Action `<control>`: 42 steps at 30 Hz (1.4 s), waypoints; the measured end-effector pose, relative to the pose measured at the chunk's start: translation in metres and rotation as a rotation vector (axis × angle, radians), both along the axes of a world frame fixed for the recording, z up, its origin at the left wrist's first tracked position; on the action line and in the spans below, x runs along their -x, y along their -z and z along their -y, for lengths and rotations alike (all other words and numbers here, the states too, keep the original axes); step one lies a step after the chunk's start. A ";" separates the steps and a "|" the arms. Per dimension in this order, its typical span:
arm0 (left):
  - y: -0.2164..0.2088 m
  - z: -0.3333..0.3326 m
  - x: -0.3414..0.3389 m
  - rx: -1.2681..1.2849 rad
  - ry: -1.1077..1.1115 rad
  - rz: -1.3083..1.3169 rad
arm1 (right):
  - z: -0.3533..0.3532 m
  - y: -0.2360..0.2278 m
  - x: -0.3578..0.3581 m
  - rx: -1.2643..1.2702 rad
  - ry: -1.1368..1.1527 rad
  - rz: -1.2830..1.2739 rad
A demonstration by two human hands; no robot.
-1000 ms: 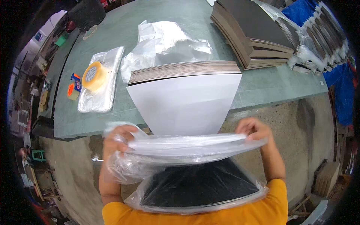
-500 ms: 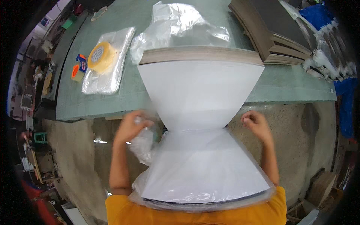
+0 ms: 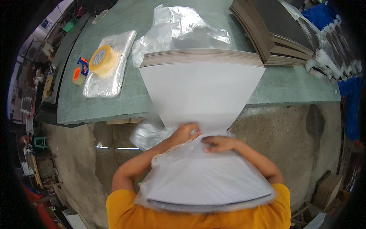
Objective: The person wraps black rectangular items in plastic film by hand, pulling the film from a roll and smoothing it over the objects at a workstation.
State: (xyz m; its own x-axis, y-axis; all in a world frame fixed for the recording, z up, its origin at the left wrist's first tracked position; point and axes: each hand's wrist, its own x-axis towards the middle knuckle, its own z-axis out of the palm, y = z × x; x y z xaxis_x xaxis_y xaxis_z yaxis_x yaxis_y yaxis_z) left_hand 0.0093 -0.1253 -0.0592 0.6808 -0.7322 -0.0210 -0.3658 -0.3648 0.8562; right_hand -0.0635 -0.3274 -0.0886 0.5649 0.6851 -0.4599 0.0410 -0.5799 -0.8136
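Note:
A thick stack of board sheets (image 3: 206, 87) with a white top face leans from the table edge toward me. Its near part is inside a clear plastic bag (image 3: 206, 175), which rests against my body. At the bag's upper edge, over the middle of the stack, my left hand (image 3: 187, 133) is closed in a pinch on the film. Just right of it, my right hand (image 3: 220, 144) lies on the bagged surface, fingers stretched toward the left hand and thumb apart. Loose film (image 3: 150, 133) bulges out beside my left forearm.
The green table (image 3: 114, 110) holds a pile of clear bags (image 3: 122, 57) with a yellow tape roll (image 3: 103, 59) on top, and a small tape dispenser (image 3: 81, 70). Crumpled plastic (image 3: 183, 26) lies at the back. Dark boards (image 3: 278, 26) are stacked at the far right.
Both hands have come inward from either side of the stack and now meet on the bag near its upper edge. Film on the left has been drawn in toward the middle.

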 end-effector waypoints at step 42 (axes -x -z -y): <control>-0.165 -0.016 -0.034 -0.012 -0.516 0.327 | 0.020 -0.157 -0.037 -0.443 0.870 -0.111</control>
